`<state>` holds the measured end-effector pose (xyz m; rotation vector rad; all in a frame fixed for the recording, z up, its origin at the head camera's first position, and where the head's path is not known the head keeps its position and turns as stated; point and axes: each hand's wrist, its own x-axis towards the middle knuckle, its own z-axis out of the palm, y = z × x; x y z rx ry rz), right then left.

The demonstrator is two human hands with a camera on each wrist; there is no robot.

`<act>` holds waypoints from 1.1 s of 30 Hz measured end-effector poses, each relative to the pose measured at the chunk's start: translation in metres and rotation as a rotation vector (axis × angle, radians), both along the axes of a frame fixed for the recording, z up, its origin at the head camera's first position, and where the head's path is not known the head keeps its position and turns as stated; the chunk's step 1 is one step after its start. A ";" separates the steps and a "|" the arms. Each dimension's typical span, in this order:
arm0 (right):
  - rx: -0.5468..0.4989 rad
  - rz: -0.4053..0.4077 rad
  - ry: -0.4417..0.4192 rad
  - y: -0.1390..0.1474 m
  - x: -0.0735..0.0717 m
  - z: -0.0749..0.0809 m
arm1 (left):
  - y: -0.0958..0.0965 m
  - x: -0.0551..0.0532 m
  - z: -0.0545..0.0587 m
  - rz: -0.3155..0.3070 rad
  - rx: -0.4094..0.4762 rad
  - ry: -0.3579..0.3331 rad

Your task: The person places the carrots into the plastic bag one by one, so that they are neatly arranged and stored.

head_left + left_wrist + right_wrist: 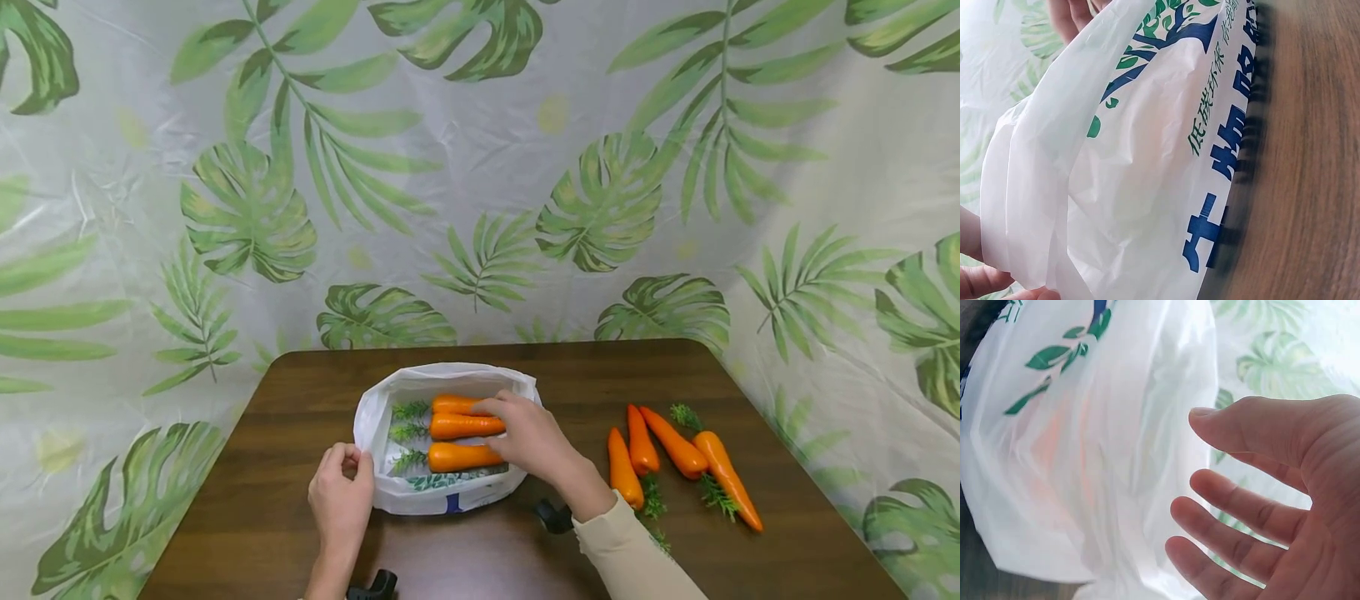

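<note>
A white plastic bag (pixel 442 373) lies on the table with its mouth spread wide. Three orange carrots (pixel 457 457) with green leafy tops rest side by side inside it, tops toward the left. My left hand (pixel 341 487) pinches the bag's left rim between thumb and fingers; its fingertips (pixel 985 279) show at the film's edge in the left wrist view. Over the bag's right side, my right hand (pixel 534 437) overlaps the carrots' right ends in the head view. From the right wrist, its thumb and fingers (pixel 1225 534) appear spread apart, holding nothing.
Several more carrots (pixel 678 446) lie loose on the dark wooden table (pixel 300 417), right of the bag and near my right forearm. Behind the table hangs a leaf-patterned sheet (pixel 480 167). Blue and green print (pixel 1210 231) marks the bag's outer side.
</note>
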<state>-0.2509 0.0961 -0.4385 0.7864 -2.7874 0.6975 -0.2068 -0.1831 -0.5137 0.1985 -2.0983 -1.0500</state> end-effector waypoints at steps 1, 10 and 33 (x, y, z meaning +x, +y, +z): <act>-0.006 -0.013 0.002 0.003 0.001 0.001 | 0.000 0.000 0.000 0.000 0.000 -0.002; -0.080 -0.123 0.023 0.032 0.007 0.005 | -0.001 -0.003 0.002 -0.010 -0.013 0.032; -0.159 -0.325 -0.001 0.129 0.030 -0.013 | 0.001 0.000 0.000 -0.014 -0.011 0.008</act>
